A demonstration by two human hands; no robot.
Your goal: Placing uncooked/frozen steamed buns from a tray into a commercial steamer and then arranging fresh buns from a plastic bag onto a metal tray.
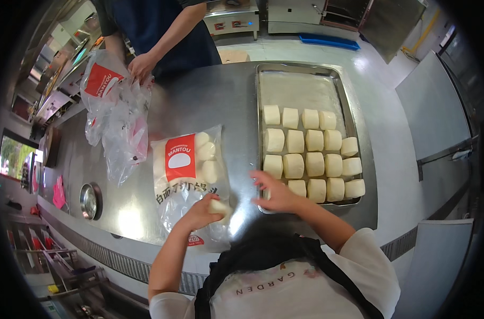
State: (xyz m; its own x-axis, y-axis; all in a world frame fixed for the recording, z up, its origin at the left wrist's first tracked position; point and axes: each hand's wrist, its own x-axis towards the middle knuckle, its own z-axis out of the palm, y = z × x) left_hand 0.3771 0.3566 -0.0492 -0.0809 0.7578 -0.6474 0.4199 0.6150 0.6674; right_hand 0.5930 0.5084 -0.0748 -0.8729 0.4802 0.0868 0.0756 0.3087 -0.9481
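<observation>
My left hand [202, 213] grips a white mantou bun [219, 209] over the lower part of a clear plastic bag [189, 223]. Several more buns [208, 171] are inside that bag, which has a red printed panel and black writing. My right hand [279, 193], its fingers apart, is over the near left corner of a shallow metal tray [297, 85]. Rows of smooth, pale buns [315, 164] fill the tray's near and middle part, while its far end shows bare metal. A bun at the near left corner is mostly hidden by my right hand.
Across the steel table [210, 99], a person's hands [143, 67] hold crumpled clear bags [126, 131] with red print. To the left are a round metal bowl [88, 201] and a pink item [59, 193]. A blue tray [329, 41] lies on the floor beyond.
</observation>
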